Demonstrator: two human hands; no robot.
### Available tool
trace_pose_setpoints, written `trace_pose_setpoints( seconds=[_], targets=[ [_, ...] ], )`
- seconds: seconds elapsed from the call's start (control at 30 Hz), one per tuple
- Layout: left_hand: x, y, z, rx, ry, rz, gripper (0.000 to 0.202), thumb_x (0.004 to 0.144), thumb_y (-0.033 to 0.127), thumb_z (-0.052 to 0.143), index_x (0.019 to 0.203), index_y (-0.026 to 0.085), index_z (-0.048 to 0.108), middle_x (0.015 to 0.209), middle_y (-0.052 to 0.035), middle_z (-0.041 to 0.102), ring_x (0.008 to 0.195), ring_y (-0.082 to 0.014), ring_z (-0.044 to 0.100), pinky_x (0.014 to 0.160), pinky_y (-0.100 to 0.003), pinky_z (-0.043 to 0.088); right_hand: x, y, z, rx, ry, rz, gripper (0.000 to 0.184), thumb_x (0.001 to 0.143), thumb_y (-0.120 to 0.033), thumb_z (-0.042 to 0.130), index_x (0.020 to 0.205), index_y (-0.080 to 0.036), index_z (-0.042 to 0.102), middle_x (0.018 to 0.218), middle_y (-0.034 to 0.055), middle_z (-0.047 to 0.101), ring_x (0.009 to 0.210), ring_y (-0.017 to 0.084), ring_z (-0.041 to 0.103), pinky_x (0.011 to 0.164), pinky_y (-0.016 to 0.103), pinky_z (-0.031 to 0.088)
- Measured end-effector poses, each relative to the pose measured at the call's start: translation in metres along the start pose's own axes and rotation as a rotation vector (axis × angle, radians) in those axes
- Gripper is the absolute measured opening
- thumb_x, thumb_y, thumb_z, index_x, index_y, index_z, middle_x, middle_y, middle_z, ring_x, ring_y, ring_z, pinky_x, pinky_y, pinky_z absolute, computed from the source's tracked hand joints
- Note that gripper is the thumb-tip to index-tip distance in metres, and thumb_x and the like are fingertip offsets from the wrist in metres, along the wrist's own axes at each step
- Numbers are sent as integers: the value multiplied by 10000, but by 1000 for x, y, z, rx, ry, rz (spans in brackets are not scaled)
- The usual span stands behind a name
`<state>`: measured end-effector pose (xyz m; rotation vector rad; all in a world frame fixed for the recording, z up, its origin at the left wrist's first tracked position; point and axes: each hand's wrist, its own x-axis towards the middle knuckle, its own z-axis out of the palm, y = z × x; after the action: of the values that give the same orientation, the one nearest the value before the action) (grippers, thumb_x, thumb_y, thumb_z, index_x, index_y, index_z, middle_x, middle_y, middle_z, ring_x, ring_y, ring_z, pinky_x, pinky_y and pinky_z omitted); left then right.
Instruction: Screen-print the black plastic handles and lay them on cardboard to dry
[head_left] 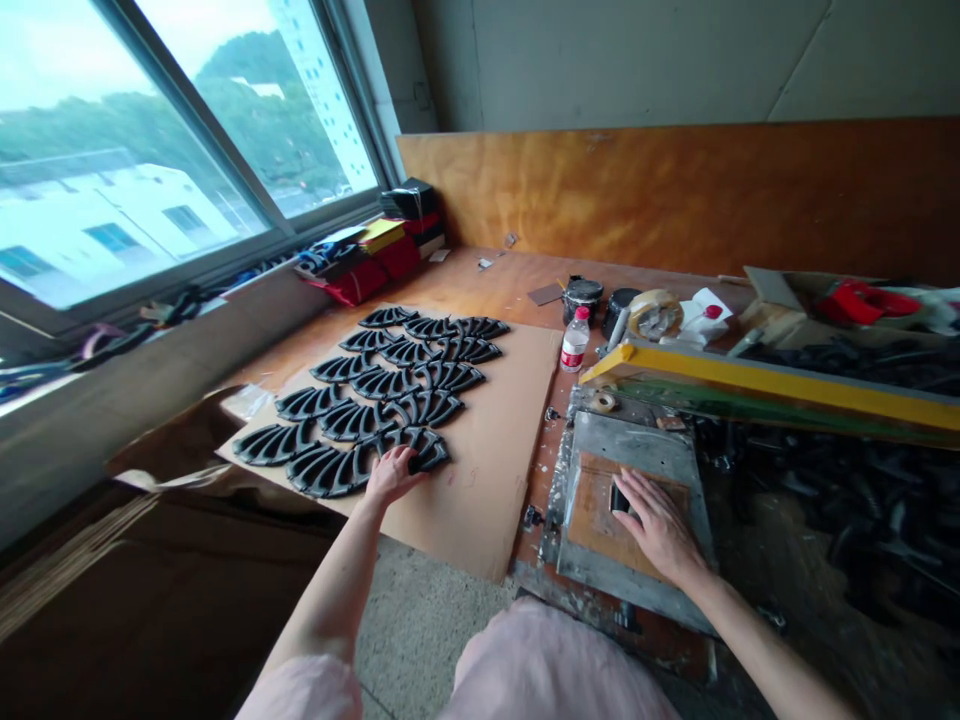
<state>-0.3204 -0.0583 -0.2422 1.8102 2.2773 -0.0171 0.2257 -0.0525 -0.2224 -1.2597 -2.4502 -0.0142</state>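
Note:
Rows of black ribbed, fan-shaped pieces [339, 414] lie on a flat cardboard sheet [480, 490] at the left. At the near row, my left hand [391, 474] has its thumb and fingers closed on the end of one black ribbed piece [431, 448]. To the right, a brown board [589, 520] rests on a grey metal plate [630, 440]. Above that board my right hand [660, 520] is closed on a small black piece [620, 496], its fingers lying over it and hiding most of its shape.
A yellow-edged screen frame [772, 375] stands raised beyond the plate. Behind are a red-capped bottle [575, 342], a black-stained jar [582, 297] and a tape roll [654, 314]. Dark pieces [885, 510] heap at the right. Folded cardboard [97, 560] stands at lower left.

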Motion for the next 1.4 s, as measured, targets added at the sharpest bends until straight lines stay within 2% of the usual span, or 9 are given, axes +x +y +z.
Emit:
trace_pose_setpoints(
  seconds=[0.23,0.4,0.6,0.7,0.83,1.03,1.13,1.27,1.4],
  targets=[
    [0,47,-20,-70,142,41,676,783,627,558,1346,254,518,1462,-143,459,1340,-374,389,1060,-610,289,-5,-26,-9,-9,-163,-127,670,899,-412,583,1482,-183,346,1523,112,370,1423,273,309,1157,537,274],
    [2,192,-86,-765,256,259,604,848,609,511,1288,198,560,1190,-120,649,1077,-248,617,956,-404,466,-20,-30,-42,235,-132,-145,355,922,-370,567,1216,-189,649,1331,99,603,1265,217,533,1106,444,394],
    [-30,350,-159,-1495,-24,525,690,887,697,319,1261,158,533,650,2,627,581,-123,609,651,-271,513,-21,16,-77,408,42,243,275,959,-313,481,1035,-216,726,1078,72,732,1045,202,667,952,386,521],
    [-47,351,-159,-1530,17,482,692,870,720,325,1088,140,633,640,-12,618,592,-132,601,624,-256,491,-25,61,-91,425,171,536,305,933,-366,499,991,-178,733,984,77,753,887,205,705,813,341,566],
    [-77,311,-121,-1430,-213,287,615,861,691,403,1067,178,673,751,-19,652,616,-126,575,554,-230,442,-11,98,-116,393,382,737,446,913,-458,447,983,-110,717,940,89,745,778,173,677,749,291,560],
    [-102,293,-26,-1316,-348,113,764,748,544,676,1380,173,461,680,38,584,586,-113,528,515,-205,384,69,50,-128,239,212,340,605,801,-328,683,1363,-191,503,1372,143,501,1101,250,586,944,425,496],
    [-95,295,6,-1312,-325,107,797,776,538,641,1445,196,374,680,42,574,593,-120,540,522,-212,394,88,21,-110,83,-63,260,448,780,-241,708,1209,-178,595,1201,121,596,1078,262,580,915,401,488],
    [-86,290,23,-1279,-326,111,741,810,539,606,1435,207,386,775,7,628,669,-138,587,581,-231,436,64,1,-89,44,-298,226,82,835,-196,625,911,-193,656,919,71,684,870,224,628,756,315,479],
    [-85,286,28,-1235,-307,112,711,815,543,596,1413,199,422,807,-6,640,707,-146,602,624,-245,455,29,-3,-97,93,-352,23,248,844,-68,500,924,-221,677,900,32,695,807,176,633,657,259,423]
  ],
)
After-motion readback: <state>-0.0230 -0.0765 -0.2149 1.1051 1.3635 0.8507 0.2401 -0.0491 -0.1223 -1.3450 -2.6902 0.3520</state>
